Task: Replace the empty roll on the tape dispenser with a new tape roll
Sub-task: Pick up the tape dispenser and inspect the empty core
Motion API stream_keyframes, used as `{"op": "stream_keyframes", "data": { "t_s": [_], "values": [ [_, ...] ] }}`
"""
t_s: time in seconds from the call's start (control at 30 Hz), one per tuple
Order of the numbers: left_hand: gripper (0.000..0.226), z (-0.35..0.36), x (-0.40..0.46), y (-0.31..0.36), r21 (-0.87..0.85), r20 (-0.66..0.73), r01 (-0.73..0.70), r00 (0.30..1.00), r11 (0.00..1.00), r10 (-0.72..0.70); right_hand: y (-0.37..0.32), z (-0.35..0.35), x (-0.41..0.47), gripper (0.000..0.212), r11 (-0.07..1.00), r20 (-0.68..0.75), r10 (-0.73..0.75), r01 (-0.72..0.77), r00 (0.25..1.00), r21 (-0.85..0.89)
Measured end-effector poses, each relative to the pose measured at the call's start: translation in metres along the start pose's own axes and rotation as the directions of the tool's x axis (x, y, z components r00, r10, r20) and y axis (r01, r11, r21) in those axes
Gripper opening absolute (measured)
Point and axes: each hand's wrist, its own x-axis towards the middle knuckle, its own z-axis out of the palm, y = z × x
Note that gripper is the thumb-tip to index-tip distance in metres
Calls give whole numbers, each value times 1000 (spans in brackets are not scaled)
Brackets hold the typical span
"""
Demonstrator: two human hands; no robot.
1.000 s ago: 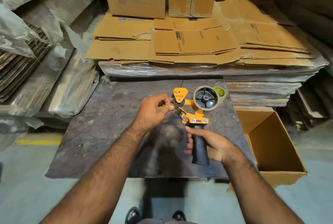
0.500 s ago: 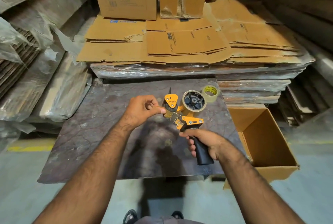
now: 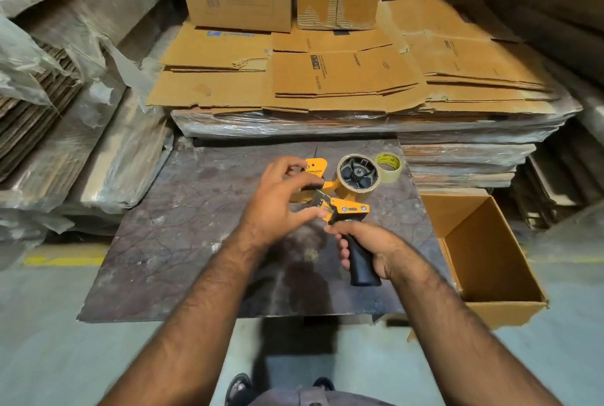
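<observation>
Head view, looking down: your right hand [image 3: 376, 247] is wrapped closed around the black pistol grip of the orange tape dispenser [image 3: 346, 206], with the fingers curled under the grip and the thumb lying across the top, just below the orange body. The dispenser is held over the dark marbled surface [image 3: 170, 242], grip end toward you and hub end away from you.

Your left hand [image 3: 277, 206] is spread partly open at the front of the dispenser. The thumb tip rests against the orange body beside the serrated metal blade, and the index and middle fingers reach over the black roller near the orange guard flap. You cannot tell from this angle whether those fingers are pinching any part or only touching it.

On the dispenser hub sits the empty roll [image 3: 359, 177], a bare tan cardboard core surrounding the black spoked wheel. The new tape roll [image 3: 389, 166], clear tape with a yellow-printed core, lies on the surface just behind and to the right of the hub, close to the far right corner.

1 open cardboard box [image 3: 490, 255] stands on the floor against the right edge of the surface. Flattened cartons [image 3: 343, 79] are stacked on shrink-wrapped bundles behind the surface.
</observation>
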Motion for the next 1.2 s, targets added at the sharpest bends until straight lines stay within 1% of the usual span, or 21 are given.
{"op": "stream_keyframes", "data": {
  "t_s": [0.07,0.13,0.27,0.33,0.47,0.57,0.67,0.77,0.83,0.97,1.0,1.1,1.2],
  "values": [
    [39,6,-3,-4,55,1,8,1000,998,-9,0,3,1,30,1000,-3,-3,2,1000,-23],
    [31,11,-6,-7,100,-14,48,999,994,-47,0,6,1,29,999,-10,-6,6,1000,-47],
    [17,15,-8,-8,106,-114,80,991,991,-68,3,14,1,27,997,-16,-42,41,999,-66],
    [17,17,-9,-11,96,-165,97,983,991,-81,3,18,2,26,996,-34,-57,55,998,-63],
    [35,29,-16,-8,56,-253,92,965,994,-75,-6,22,6,26,997,-106,-72,72,992,-2],
    [40,28,-16,-6,-42,-223,87,970,995,-94,-10,23,5,27,998,-129,-69,70,989,6],
    [46,10,-13,-21,-122,-177,73,980,990,-94,-9,27,4,27,997,-131,-64,68,989,27],
    [58,-4,-15,-41,-114,-54,134,988,984,-141,-8,36,4,29,998,-118,-47,51,992,31],
    [53,-8,-17,-52,-85,-14,149,988,985,-151,-8,44,5,28,999,-116,-45,48,992,20],
    [24,-18,-12,-64,-69,67,68,996,995,-63,-10,61,8,29,999,-123,-43,44,991,6],
    [21,-24,-11,-68,-75,84,58,995,996,-52,-11,65,8,30,999,-127,-44,46,991,11],
    [18,-47,-5,-88,-93,65,68,996,993,-62,-11,73,5,32,999,-137,-42,42,990,-6],
    [16,-65,-1,-109,-36,60,73,996,997,-71,-3,85,3,28,999,-130,-42,38,991,-31]
  ]
}}
